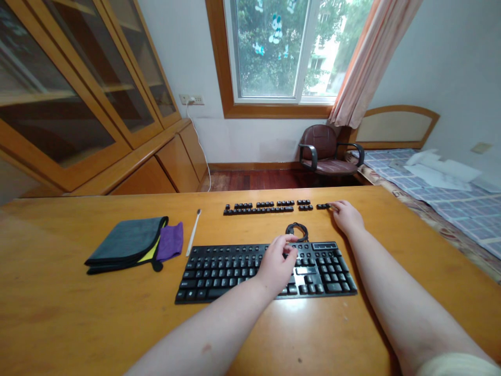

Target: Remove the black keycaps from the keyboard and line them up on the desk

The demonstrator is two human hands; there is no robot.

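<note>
A black keyboard (230,274) lies on the wooden table, and its top rows are bare of keycaps. Over its right middle part hovers my left hand (276,263), fingers loosely bent and apart, with nothing visible in it. Beyond the keyboard, loose black keycaps (262,210) are lined up in two rows. At the right end of these rows my right hand (347,216) pinches a small keycap (331,205), which the fingers partly hide. A coiled black cable (297,231) rests just behind the keyboard, near my left fingertips.
Left of the keyboard lie a white toothbrush (193,233), a purple cloth (170,241) and a folded grey cloth (125,240) with yellow lining. Past the table's far edge (250,190) stand a brown armchair (321,151) and a bed (438,177). A glass-door cabinet (125,151) is at left.
</note>
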